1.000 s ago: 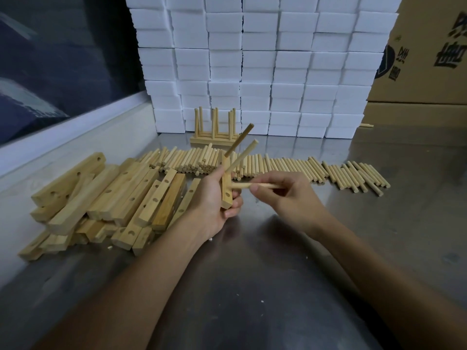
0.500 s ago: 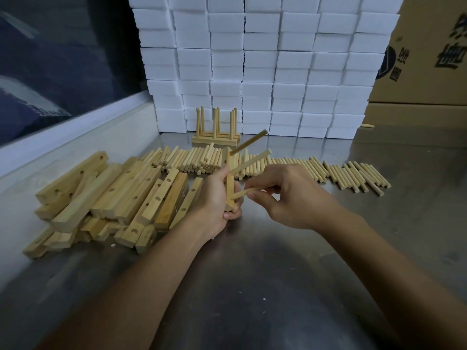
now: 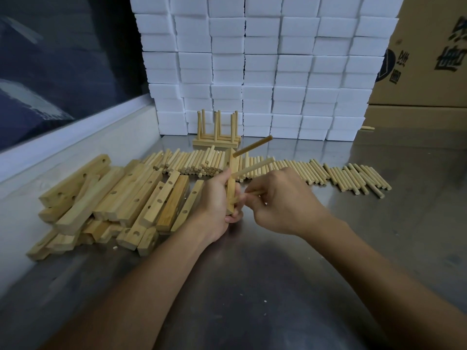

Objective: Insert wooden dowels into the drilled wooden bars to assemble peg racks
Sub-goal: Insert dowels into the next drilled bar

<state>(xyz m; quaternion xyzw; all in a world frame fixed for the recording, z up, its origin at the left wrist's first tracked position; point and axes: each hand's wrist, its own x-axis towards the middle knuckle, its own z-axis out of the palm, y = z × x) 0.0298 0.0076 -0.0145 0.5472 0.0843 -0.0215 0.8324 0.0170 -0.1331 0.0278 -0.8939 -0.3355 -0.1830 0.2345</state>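
The drilled bar [image 3: 230,188] is standing upright in the left hand [image 3: 216,198], steadying its lowest hole while the right hand [image 3: 280,198] is pinching in a third dowel [image 3: 252,192]

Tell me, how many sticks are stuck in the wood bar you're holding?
3. Top dowel and middle dowel jut from the bar in the left hand; the right hand pushes the bottom dowel in.

Both forearms are showing bare, with no sleeves reaching into view. The left hand [image 3: 214,198] and right hand [image 3: 283,200] are wearing no gloves, rings or watches.
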